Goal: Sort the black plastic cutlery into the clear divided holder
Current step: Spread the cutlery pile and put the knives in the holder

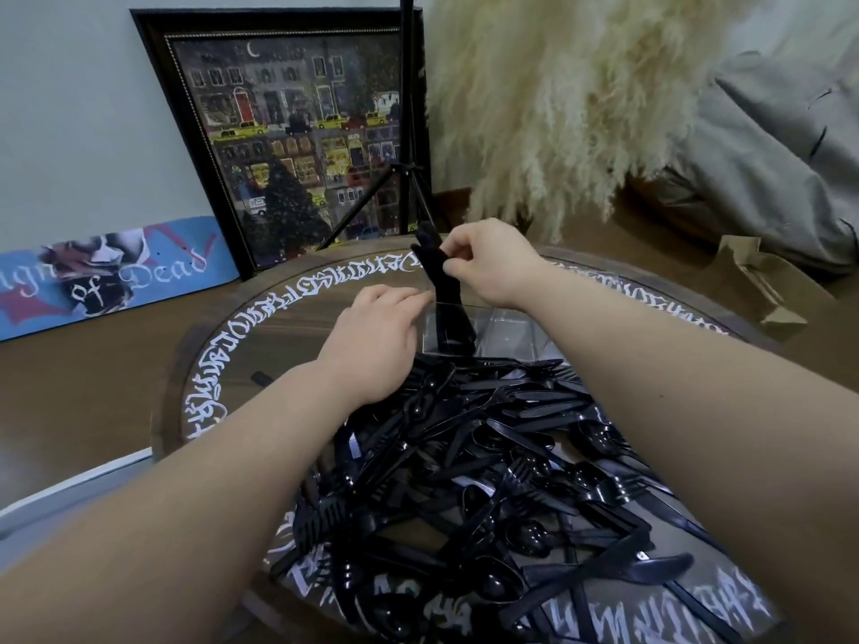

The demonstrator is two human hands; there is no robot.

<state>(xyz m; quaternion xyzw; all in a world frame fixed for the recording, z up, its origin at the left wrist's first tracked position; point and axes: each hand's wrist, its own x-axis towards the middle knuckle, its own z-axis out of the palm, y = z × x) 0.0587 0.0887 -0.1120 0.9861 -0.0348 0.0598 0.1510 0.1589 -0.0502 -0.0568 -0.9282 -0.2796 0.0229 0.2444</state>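
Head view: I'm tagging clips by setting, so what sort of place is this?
Probably a room in a home, not a workshop or kitchen. A framed painting and a skateboard deck lean against the wall, pampas grass stands nearby, and the cutlery pile lies on a decorated round table.

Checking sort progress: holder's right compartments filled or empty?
Empty: the clear holder shows see-through right cells; only the left cell holds a cutlery bundle.

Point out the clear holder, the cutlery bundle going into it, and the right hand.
Holder [525, 334], head view: clear front wall of an empty compartment.
Bundle [444, 290], head view: middle of the upright black stack.
Right hand [488, 260], head view: back of the hand, fingers pinching the bundle's top.
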